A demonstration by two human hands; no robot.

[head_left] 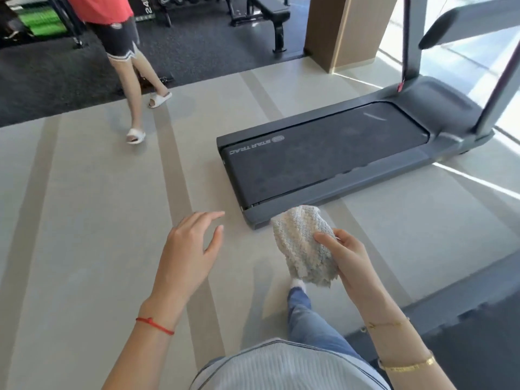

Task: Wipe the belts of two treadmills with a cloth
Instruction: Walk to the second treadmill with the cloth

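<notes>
Grey striped gym floor (84, 220), treadmill belt (323, 153), right hand (346, 257) grasping cloth (306, 249), left hand (191, 246) relaxed

A white-and-grey waffle-knit cloth (305, 246) is seen against a dark grey treadmill (439, 108) — its belt (323, 153) black, lettered in pale grey. Beige floor (84, 220) is banded with darker stripes; a red cord (154, 325) and gold bracelets (408, 365) are worn.

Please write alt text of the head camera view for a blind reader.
The right hand grips a bunched white knitted cloth near the rear end of a dark grey treadmill; the empty left hand hovers over the pale floor.
</notes>
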